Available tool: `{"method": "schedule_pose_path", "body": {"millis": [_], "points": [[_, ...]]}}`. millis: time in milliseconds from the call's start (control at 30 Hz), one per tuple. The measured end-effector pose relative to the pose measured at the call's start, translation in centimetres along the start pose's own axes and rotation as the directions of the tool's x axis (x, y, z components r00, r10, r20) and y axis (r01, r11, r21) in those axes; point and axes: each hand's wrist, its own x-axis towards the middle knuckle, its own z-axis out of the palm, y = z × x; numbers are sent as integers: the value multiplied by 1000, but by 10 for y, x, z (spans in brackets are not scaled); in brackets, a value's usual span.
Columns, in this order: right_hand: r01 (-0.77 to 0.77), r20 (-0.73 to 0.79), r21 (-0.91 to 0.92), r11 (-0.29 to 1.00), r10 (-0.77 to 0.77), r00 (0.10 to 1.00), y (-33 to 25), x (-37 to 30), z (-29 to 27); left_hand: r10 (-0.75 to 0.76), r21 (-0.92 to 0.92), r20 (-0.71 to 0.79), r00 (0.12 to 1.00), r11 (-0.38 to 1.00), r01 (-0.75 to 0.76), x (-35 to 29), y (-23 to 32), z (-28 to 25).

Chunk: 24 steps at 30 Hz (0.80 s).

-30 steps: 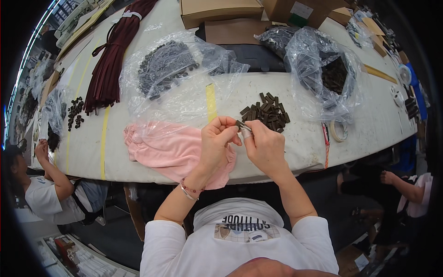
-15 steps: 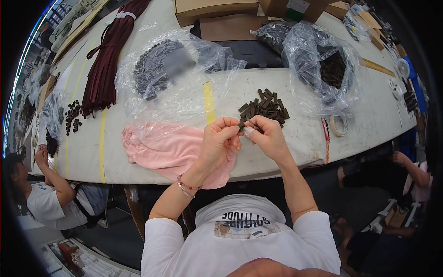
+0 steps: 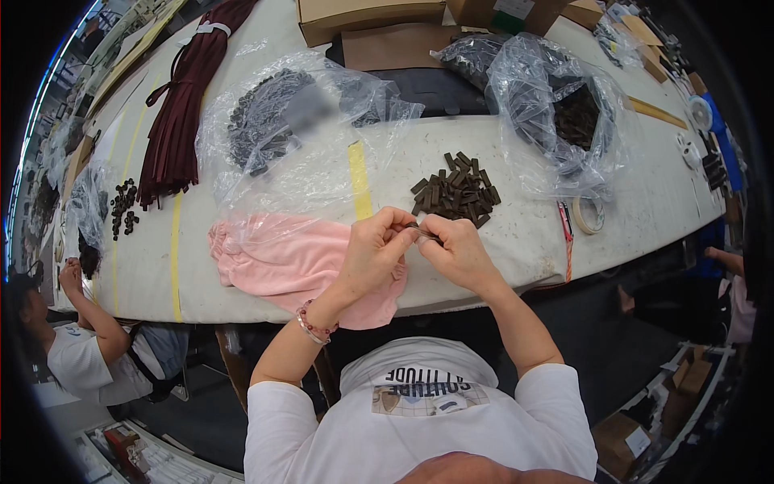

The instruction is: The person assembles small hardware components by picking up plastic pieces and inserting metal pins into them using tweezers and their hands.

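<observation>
Both hands meet above the tabletop [image 3: 528,246], inside its near edge and about midway along it. Left hand [image 3: 373,248]: thumb and forefinger pinched together on a small dark piece [image 3: 414,226], mostly hidden by the fingertips. Right hand [image 3: 458,252]: fingers closed on a thin item [image 3: 428,235] touching or very near that piece; cannot tell whether it is separate. Pile of short dark brown pieces [image 3: 456,190] lies just beyond the fingertips, farther from the near edge. Pink cloth [image 3: 278,260] spreads to the left, partly under the left wrist, its lower end at the near edge. Clear bag of dark pieces [image 3: 556,121] stands open toward the right end; tape roll [image 3: 588,215] and red-handled tool [image 3: 565,219] lie side by side, nearer the near edge. Bundle of dark red strips [image 3: 179,105] runs toward the far left corner.
</observation>
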Motion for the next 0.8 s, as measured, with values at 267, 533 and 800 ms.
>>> {"method": "schedule_pose_path", "body": {"millis": [267, 533, 800], "points": [[60, 42, -413, 909, -46, 998, 14, -8, -15, 422, 901, -306, 854, 418, 116, 17, 29, -54], [33, -33, -434, 900, -52, 998, 24, -4, -6, 126, 376, 106, 986, 913, -157, 28, 13, -3], [-202, 37, 480, 854, 210, 977, 17, -2, -18, -15, -179, 183, 983, 983, 48, 29, -6, 4]]}}
